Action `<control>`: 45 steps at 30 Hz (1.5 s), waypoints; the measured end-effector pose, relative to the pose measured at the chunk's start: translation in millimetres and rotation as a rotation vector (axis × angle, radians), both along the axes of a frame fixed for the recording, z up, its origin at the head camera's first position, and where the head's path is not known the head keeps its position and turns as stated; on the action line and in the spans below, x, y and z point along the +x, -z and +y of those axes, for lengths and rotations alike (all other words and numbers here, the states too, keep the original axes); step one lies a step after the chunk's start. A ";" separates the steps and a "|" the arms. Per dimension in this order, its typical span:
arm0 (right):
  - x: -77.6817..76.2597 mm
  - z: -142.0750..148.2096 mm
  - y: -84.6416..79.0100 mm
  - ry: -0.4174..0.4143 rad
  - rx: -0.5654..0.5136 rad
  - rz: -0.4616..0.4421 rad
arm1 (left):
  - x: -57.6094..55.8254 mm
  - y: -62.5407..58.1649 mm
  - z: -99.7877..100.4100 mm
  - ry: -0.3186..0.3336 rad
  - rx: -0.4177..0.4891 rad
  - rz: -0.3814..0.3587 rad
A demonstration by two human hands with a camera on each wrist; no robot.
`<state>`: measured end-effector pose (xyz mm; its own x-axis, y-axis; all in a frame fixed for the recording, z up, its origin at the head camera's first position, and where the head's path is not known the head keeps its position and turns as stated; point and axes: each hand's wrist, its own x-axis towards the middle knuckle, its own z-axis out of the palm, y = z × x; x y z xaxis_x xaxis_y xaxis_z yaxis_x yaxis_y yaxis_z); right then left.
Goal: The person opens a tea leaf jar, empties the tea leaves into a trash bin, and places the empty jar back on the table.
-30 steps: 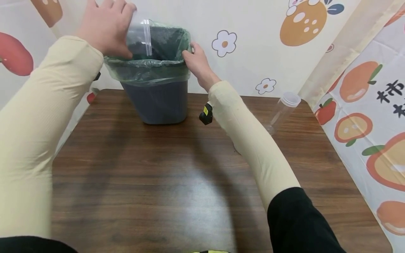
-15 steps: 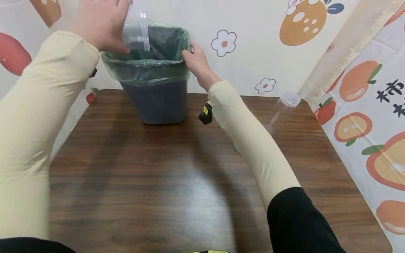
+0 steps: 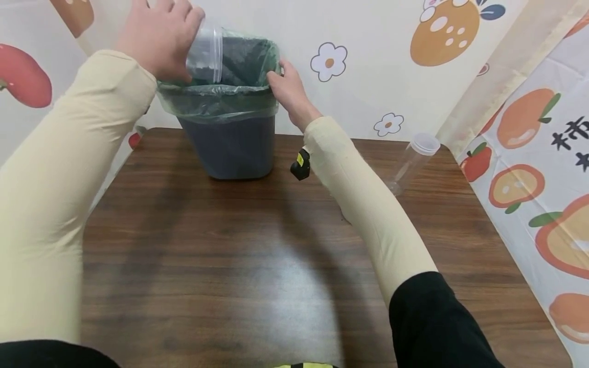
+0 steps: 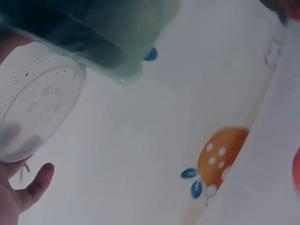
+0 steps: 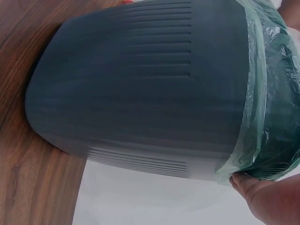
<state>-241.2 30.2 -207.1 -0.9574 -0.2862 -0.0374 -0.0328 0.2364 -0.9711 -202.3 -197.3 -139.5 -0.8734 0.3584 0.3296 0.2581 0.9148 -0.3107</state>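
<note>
My left hand [image 3: 158, 43] grips a clear plastic jar [image 3: 204, 53], tipped on its side with its rim over the mouth of a dark blue-grey trash bin [image 3: 232, 148]. Dark specks cling inside the jar near its base [image 4: 44, 108], seen in the left wrist view. A green translucent bag [image 3: 221, 105] lines the bin and folds over its rim. At the bin's right edge, my right hand [image 3: 291, 94] pinches the rim and liner, its thumb against the bag in the right wrist view. What lies deep inside the bin is hidden.
A tall clear bottle with a white lid [image 3: 425, 144] stands at the table's back right, partly behind my right sleeve. The brown wooden table [image 3: 221, 266] stretches in front of the bin. A fruit-and-flower patterned cloth [image 3: 359, 76] hangs behind and along the sides.
My left hand and the jar swung slightly left and tilted mouth-down half a second ago, and are now back to the right, more level. The right hand keeps its place on the bin.
</note>
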 end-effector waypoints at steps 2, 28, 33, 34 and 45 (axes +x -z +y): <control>0.0 -0.3 0.2 -0.005 -0.003 0.001 | 0.0 1.0 1.0 0.006 -0.038 0.002; 2.5 -2.2 0.4 -0.005 0.059 0.001 | -0.5 0.9 0.3 0.101 -0.232 0.141; 1.9 -1.4 0.6 0.008 0.043 0.007 | 2.3 5.9 -2.1 0.098 -0.299 0.121; 2.1 -1.6 1.0 0.004 0.039 0.008 | 2.7 6.8 -2.6 0.095 -0.294 0.124; 1.5 1.4 2.2 0.030 0.040 -0.016 | -2.3 1.5 0.2 -0.059 -0.019 -0.048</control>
